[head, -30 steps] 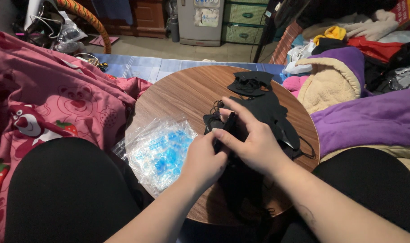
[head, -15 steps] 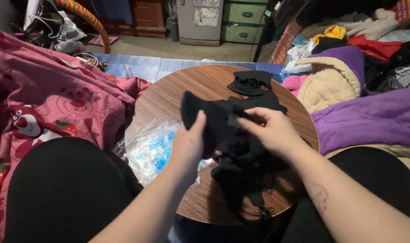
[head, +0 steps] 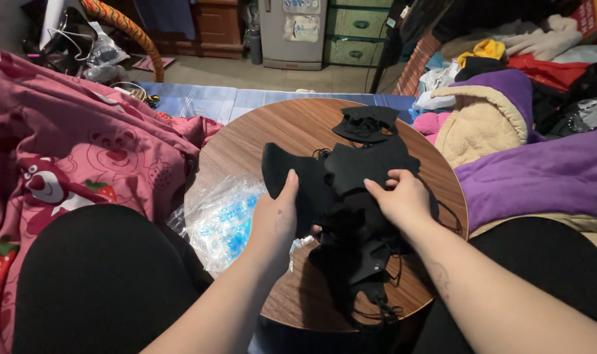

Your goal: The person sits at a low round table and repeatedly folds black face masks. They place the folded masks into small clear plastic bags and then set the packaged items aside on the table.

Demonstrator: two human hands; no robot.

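Holding a black cloth mask (head: 311,180) above the round worktop (head: 282,131), you are pinching it with your left hand (head: 275,219) at nine o'clock and right hand (head: 400,200) at three, both grips pressed together, spreading it flat.

A round wooden table (head: 279,131) carries a heap of black face masks (head: 361,262), one separate black mask (head: 364,123) at the far edge, and a clear plastic bag (head: 223,219).
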